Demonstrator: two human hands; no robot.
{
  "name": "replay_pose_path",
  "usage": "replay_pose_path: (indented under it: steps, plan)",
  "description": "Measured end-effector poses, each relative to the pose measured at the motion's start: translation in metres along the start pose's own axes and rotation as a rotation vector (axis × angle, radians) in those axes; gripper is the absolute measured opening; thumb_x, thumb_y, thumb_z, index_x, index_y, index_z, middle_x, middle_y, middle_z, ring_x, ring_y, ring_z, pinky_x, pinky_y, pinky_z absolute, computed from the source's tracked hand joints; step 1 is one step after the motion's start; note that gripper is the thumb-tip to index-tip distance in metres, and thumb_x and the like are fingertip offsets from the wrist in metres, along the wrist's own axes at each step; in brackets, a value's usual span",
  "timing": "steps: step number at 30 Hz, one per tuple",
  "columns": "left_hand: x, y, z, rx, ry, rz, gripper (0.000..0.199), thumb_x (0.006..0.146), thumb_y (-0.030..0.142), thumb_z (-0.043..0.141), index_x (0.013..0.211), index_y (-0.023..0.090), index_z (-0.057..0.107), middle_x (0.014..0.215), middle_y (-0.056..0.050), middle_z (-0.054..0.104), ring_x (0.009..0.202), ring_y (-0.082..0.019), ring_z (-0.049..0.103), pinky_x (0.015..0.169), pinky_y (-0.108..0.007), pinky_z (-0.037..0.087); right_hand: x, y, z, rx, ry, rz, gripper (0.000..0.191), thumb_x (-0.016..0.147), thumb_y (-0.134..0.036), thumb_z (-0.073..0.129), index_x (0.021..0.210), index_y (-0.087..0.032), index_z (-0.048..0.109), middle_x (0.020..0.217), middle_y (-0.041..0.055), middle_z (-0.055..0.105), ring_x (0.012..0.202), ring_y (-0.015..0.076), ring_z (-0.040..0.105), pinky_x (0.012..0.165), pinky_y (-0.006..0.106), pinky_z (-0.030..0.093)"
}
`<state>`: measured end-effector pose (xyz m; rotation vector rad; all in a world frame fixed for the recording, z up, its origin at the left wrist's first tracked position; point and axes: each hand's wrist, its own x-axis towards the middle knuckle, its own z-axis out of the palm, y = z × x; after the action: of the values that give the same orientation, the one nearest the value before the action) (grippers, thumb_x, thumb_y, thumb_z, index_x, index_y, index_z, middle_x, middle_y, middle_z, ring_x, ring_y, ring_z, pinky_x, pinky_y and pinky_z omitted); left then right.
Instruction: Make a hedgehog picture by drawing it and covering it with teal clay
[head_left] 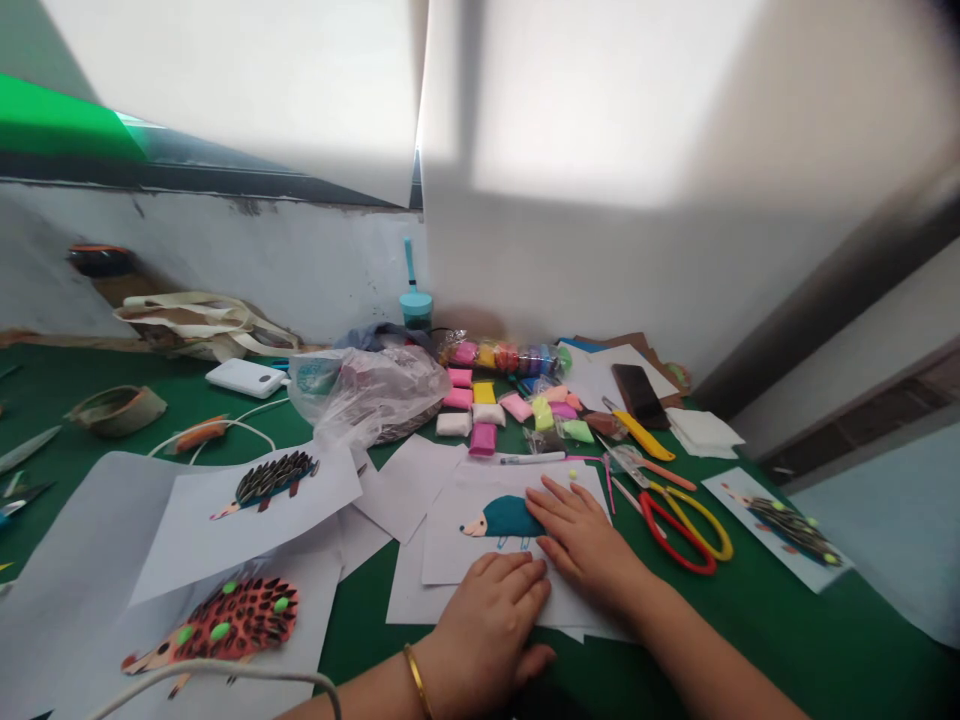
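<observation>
A white sheet lies in front of me with a hedgehog picture on it: a dark blue body, a pale pink face and outlined legs. My right hand rests on the hedgehog's right end, its fingers stretched out and covering that part. Just below the legs, my left hand lies on the sheet's lower edge, fingers extended side by side, a gold bracelet at the wrist. Neither hand visibly holds anything. A small yellow-green ball sits on the paper above my right hand.
Red scissors, yellow scissors and a yellow cutter lie at right. Coloured clay packets and a plastic bag are behind. Finished hedgehog pictures lie left; another card is right. A cable crosses lower left.
</observation>
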<state>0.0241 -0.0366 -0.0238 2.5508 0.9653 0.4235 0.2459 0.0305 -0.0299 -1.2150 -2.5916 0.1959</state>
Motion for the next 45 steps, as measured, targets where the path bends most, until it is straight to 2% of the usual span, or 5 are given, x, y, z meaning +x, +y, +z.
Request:
replay_pose_path:
  steps: [5, 15, 27, 33, 45]
  plan:
    - [0.000, 0.001, -0.001, -0.001, 0.004, -0.001, 0.060, 0.083, 0.044, 0.068, 0.135, 0.021, 0.049, 0.144, -0.008, 0.051, 0.130, -0.030, 0.045, 0.109, -0.048, 0.035, -0.001, -0.001, -0.002, -0.063, -0.009, 0.038, 0.048, 0.100, -0.036, 0.037, 0.145, -0.023, 0.043, 0.153, 0.0065, 0.039, 0.146, 0.0285, 0.024, 0.114, 0.062, 0.021]
    - [0.001, 0.000, 0.002, -0.006, 0.019, 0.003, 0.062, 0.081, 0.045, 0.069, 0.134, 0.020, 0.049, 0.142, -0.009, 0.053, 0.129, -0.029, 0.046, 0.108, -0.047, 0.035, -0.002, -0.001, 0.003, -0.089, -0.046, 0.011, 0.053, 0.099, -0.035, 0.037, 0.151, -0.025, 0.031, 0.156, 0.0057, 0.031, 0.147, 0.0282, 0.020, 0.116, 0.063, 0.015]
    - [-0.001, 0.001, 0.002, -0.016, 0.036, 0.002, 0.067, 0.081, 0.042, 0.070, 0.139, 0.020, 0.045, 0.140, -0.010, 0.055, 0.129, -0.030, 0.047, 0.109, -0.047, 0.036, -0.015, -0.009, 0.001, -0.125, -0.077, -0.047, 0.074, 0.096, -0.062, 0.036, 0.155, -0.023, 0.013, 0.158, 0.0087, 0.024, 0.147, 0.0296, 0.018, 0.117, 0.060, 0.011]
    - [-0.004, -0.002, 0.011, 0.008, 0.054, 0.020, 0.067, 0.082, 0.042, 0.068, 0.140, 0.018, 0.044, 0.141, -0.012, 0.054, 0.132, -0.030, 0.046, 0.111, -0.048, 0.036, -0.014, -0.010, 0.000, -0.118, -0.068, -0.097, 0.071, 0.096, -0.062, 0.036, 0.154, -0.025, 0.018, 0.156, 0.0079, 0.032, 0.146, 0.0300, 0.022, 0.116, 0.062, 0.010]
    - [-0.003, -0.003, 0.014, 0.003, 0.047, 0.005, 0.060, 0.083, 0.041, 0.067, 0.135, 0.017, 0.049, 0.141, -0.013, 0.054, 0.131, -0.031, 0.047, 0.111, -0.049, 0.036, -0.010, -0.015, -0.001, -0.092, -0.084, -0.111, 0.069, 0.094, -0.065, 0.036, 0.152, -0.028, 0.027, 0.159, 0.0047, 0.025, 0.147, 0.0340, 0.016, 0.114, 0.067, 0.007]
